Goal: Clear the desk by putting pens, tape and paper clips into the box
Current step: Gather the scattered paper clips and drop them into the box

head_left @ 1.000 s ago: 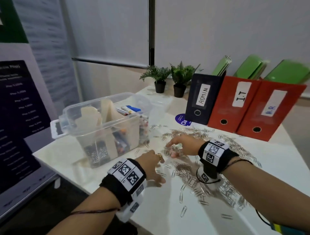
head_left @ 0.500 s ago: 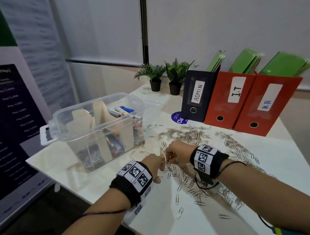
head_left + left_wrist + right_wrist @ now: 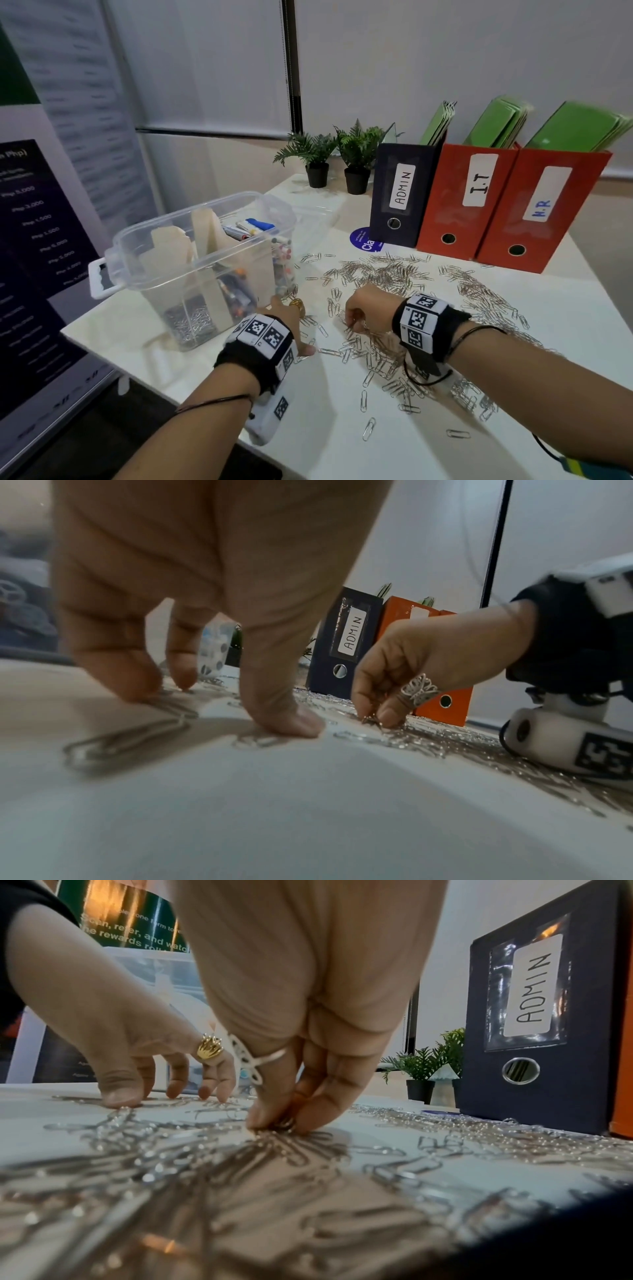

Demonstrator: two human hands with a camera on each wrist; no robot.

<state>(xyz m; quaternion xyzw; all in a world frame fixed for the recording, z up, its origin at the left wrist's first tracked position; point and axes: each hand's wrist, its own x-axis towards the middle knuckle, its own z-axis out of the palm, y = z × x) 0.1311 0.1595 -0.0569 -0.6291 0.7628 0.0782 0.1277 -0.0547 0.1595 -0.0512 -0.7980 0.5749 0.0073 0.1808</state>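
Silver paper clips (image 3: 387,274) lie scattered thickly over the white desk (image 3: 565,329). A clear plastic box (image 3: 164,274) stands at the left, split by cardboard dividers, with pens (image 3: 253,229) in the back part and paper clips (image 3: 191,322) at the bottom front. My left hand (image 3: 294,325) is by the box's foot, its spread fingertips (image 3: 291,723) pressing on loose clips. To its right, my right hand (image 3: 358,311) has its fingertips (image 3: 308,1121) bunched together, pinching a small clump of clips on the desk. No tape shows on the desk.
A dark ADMIN binder (image 3: 404,195) and two red ones, I.T (image 3: 472,205) and H.R (image 3: 544,219), stand at the back with green folders. Two small potted plants (image 3: 317,161) stand behind. The desk's edge (image 3: 144,377) runs close on my left front, with a banner (image 3: 34,240) beyond.
The hands were touching in the middle of the clips; they have parted. The left hand has moved left towards the box with fingers spread. The right has drawn slightly nearer, fingertips bunched.
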